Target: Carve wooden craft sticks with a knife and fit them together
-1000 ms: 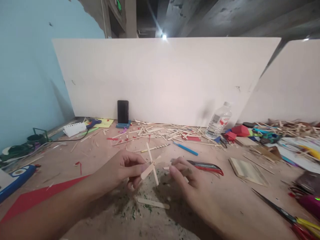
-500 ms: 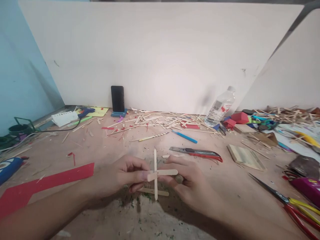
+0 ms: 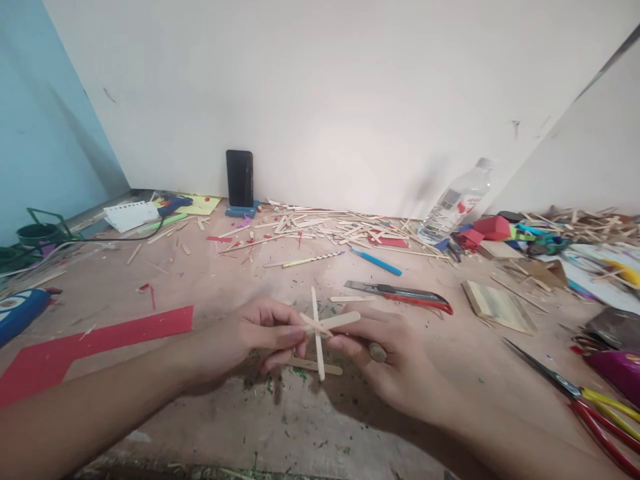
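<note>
A scuffed brown worktable stands against a white board wall, with pale blue wall at left. Craft sticks litter the far side around a black phone propped upright, a plastic bottle, a red-edged utility knife and a red paper strip. Compared with half a second ago, the camera has tipped down slightly and the stick cross has tilted, its crossbar now rising to the right. The left hand pinches the cross at its centre, fingers nearly closed. The right hand grips the crossbar's right side, fingers curled. Another stick lies flat beneath
</note>
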A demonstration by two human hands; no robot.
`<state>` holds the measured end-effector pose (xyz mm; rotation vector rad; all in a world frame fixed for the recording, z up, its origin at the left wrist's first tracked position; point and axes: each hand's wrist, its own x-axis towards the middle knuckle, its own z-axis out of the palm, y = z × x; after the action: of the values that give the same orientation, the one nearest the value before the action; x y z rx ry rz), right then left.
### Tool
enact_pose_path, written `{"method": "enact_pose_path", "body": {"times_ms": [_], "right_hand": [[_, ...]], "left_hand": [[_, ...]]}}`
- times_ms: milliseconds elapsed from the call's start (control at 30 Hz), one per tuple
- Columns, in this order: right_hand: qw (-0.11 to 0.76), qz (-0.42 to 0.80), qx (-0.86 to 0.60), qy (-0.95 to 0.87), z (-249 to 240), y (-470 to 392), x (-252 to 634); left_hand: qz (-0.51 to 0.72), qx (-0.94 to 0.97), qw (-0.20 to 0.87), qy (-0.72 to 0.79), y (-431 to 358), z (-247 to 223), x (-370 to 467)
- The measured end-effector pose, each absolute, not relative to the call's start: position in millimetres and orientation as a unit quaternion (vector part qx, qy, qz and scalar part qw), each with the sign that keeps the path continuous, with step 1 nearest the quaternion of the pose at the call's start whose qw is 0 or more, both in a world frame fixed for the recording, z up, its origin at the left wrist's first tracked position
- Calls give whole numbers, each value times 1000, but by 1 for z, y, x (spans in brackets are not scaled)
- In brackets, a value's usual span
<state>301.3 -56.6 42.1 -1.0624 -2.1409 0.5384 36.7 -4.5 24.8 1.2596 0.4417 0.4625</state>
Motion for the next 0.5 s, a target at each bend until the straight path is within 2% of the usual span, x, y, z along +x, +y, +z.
{"method": "enact_pose_path", "body": {"times_ms": [500], "right_hand": [[336,147,-355,-860,41,-62,301]], "left_hand": [[207,604,741,210,-7,26,39]]}}
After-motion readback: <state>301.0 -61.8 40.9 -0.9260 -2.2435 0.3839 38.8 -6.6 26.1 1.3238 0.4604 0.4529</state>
